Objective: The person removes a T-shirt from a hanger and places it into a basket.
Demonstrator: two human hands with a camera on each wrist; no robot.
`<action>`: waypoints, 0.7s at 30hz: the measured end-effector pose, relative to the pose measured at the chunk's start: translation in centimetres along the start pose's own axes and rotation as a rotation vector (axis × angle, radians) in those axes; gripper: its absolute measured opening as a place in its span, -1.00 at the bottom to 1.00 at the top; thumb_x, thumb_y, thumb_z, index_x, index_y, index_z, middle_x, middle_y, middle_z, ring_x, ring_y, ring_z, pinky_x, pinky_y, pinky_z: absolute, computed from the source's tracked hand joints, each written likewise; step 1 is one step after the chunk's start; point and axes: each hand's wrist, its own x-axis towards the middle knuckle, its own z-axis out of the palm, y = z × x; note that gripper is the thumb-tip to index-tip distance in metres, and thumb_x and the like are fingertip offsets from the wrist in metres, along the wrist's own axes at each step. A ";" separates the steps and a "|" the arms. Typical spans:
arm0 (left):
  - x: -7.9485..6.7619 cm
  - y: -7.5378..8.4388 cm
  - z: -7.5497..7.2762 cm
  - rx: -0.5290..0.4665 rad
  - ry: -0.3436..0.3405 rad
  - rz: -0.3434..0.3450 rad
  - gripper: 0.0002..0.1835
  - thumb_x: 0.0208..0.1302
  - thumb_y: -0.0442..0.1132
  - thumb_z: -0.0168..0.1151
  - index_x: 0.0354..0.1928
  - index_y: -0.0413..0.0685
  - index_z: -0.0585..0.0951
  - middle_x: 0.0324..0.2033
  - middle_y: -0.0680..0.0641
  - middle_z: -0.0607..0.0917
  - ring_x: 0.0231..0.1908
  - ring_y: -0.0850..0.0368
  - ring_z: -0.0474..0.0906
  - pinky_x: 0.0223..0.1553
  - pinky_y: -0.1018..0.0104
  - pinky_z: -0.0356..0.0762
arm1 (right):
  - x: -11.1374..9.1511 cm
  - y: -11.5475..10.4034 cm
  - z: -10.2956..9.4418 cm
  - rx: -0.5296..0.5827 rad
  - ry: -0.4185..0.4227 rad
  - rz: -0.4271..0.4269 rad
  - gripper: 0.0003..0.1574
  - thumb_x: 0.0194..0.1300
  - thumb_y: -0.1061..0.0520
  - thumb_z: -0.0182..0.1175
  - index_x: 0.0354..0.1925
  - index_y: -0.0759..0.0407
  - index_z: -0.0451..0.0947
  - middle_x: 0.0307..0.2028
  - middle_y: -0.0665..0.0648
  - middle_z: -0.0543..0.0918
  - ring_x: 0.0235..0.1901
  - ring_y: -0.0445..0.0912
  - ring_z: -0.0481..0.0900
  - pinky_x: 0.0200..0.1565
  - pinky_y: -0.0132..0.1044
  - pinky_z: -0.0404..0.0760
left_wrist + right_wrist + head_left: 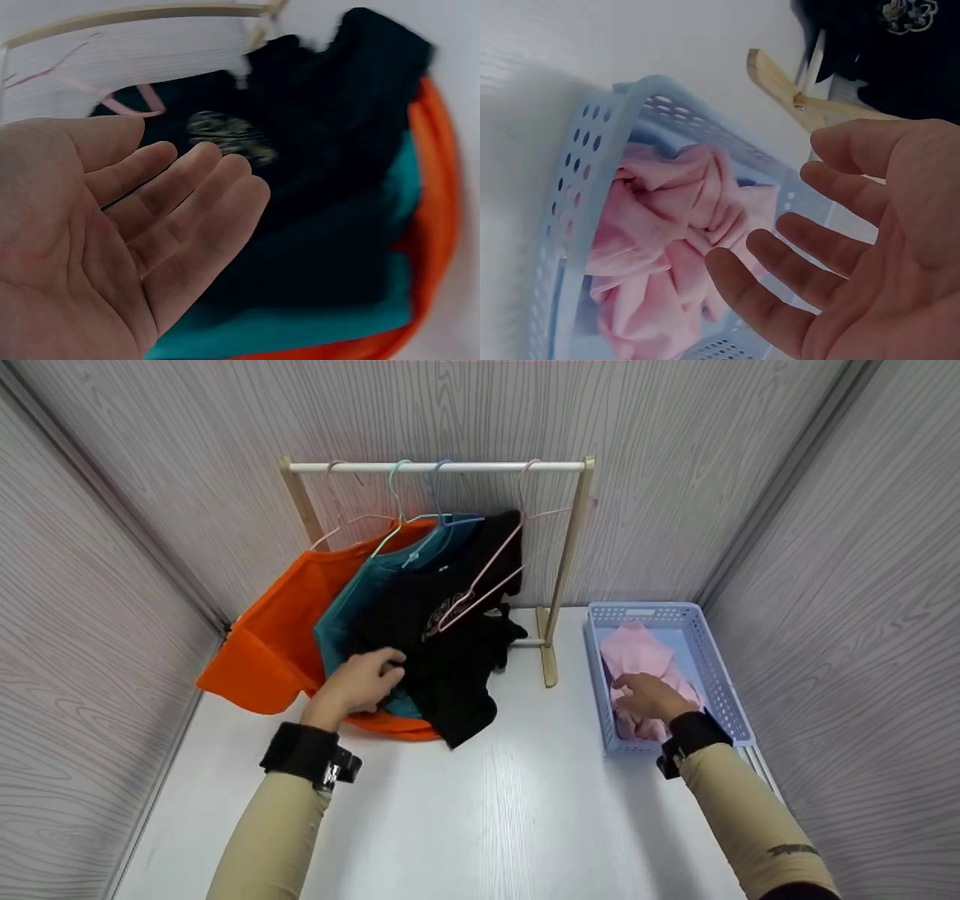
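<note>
My left hand [358, 681] is in front of the hanging clothes, fingers loosely bent and palm bare in the left wrist view. Nearest to it is a black T-shirt [450, 675] with a printed motif, on a blue hanger [439, 495]. Behind that hang a teal garment [337, 615] and an orange one [262, 637]. Over at the right, my right hand [646, 695] hovers above a crumpled pink garment [682, 225], its fingers relaxed and spread with nothing in them. The pink cloth lies inside a light blue basket [718, 675].
A clothes rack [480, 467] with a white bar and wooden legs stands against the back wall. A pink hanger [491, 562] without a garment hangs near its right end, overlapping the black T-shirt. Wood-grain panels [847, 585] enclose the white table [510, 810].
</note>
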 end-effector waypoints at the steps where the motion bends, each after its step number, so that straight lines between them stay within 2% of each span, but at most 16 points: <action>1: 0.0 0.6 -1.0 0.015 0.015 0.008 -0.55 0.52 -0.05 -0.08 0.34 0.00 0.37 0.07 -0.20 0.60 -0.44 0.05 0.61 -0.26 0.20 0.63 | -0.1 -0.4 0.1 -0.012 0.003 -0.022 -0.43 0.41 0.05 0.08 0.32 0.18 0.35 0.22 0.36 0.47 0.07 0.20 0.50 0.18 0.25 0.43; 5: 0.2 2.4 -4.3 0.124 0.131 0.037 -0.55 0.50 -0.06 -0.07 0.33 -0.04 0.38 0.11 -0.22 0.60 -0.17 -0.08 0.62 -0.03 -0.02 0.58 | -0.4 -2.1 1.2 -0.094 0.042 -0.152 -0.48 0.37 0.10 0.12 0.24 0.24 0.44 0.13 0.37 0.55 0.02 0.20 0.57 0.12 0.16 0.51; 7: 0.9 2.8 -5.3 0.172 0.196 0.031 -0.54 0.50 -0.07 -0.07 0.33 -0.06 0.38 0.17 -0.23 0.56 0.03 -0.14 0.54 0.09 -0.13 0.49 | -0.5 -2.8 2.0 -0.130 0.061 -0.217 -0.51 0.34 0.13 0.15 0.19 0.28 0.48 0.10 0.38 0.59 0.06 0.22 0.56 0.17 0.16 0.48; 9: 1.8 3.1 -5.9 0.196 0.233 0.008 -0.52 0.50 -0.08 -0.07 0.37 -0.07 0.34 0.27 -0.24 0.47 0.20 -0.18 0.43 0.20 -0.20 0.39 | -0.6 -3.3 2.9 -0.145 0.059 -0.262 -0.53 0.32 0.14 0.16 0.16 0.29 0.51 0.06 0.39 0.61 0.07 0.26 0.56 0.16 0.15 0.48; 11: 2.8 3.1 -6.2 0.210 0.232 -0.025 -0.48 0.51 -0.09 -0.10 0.43 -0.08 0.25 0.37 -0.24 0.35 0.33 -0.20 0.31 0.29 -0.23 0.30 | -0.6 -3.7 3.8 -0.154 0.049 -0.301 -0.53 0.30 0.16 0.16 0.14 0.32 0.51 0.04 0.41 0.61 0.07 0.27 0.56 0.17 0.14 0.48; 15: 4.3 3.0 -6.0 0.210 0.155 -0.072 -0.41 0.54 -0.14 -0.22 0.51 -0.15 0.03 0.48 -0.28 0.14 0.45 -0.25 0.09 0.41 -0.23 0.10 | -0.7 -4.2 5.3 -0.131 0.001 -0.313 -0.54 0.31 0.16 0.14 0.15 0.30 0.50 0.05 0.41 0.60 0.10 0.28 0.54 0.19 0.14 0.46; 18: 5.0 3.0 -5.7 0.195 0.129 -0.081 -0.42 0.55 -0.15 -0.26 0.51 -0.20 0.03 0.47 -0.31 0.15 0.44 -0.28 0.10 0.41 -0.22 0.10 | -0.8 -4.4 6.1 -0.114 -0.017 -0.329 -0.56 0.31 0.18 0.15 0.12 0.30 0.50 0.02 0.41 0.61 0.07 0.28 0.55 0.16 0.13 0.48; 21: 5.5 3.3 -5.1 0.181 0.168 -0.077 -0.46 0.56 -0.13 -0.23 0.46 -0.20 0.17 0.41 -0.31 0.27 0.37 -0.29 0.24 0.36 -0.20 0.21 | -0.9 -4.3 6.7 -0.112 -0.016 -0.361 -0.59 0.29 0.21 0.16 0.09 0.32 0.51 -0.04 0.41 0.63 0.03 0.28 0.58 0.11 0.11 0.52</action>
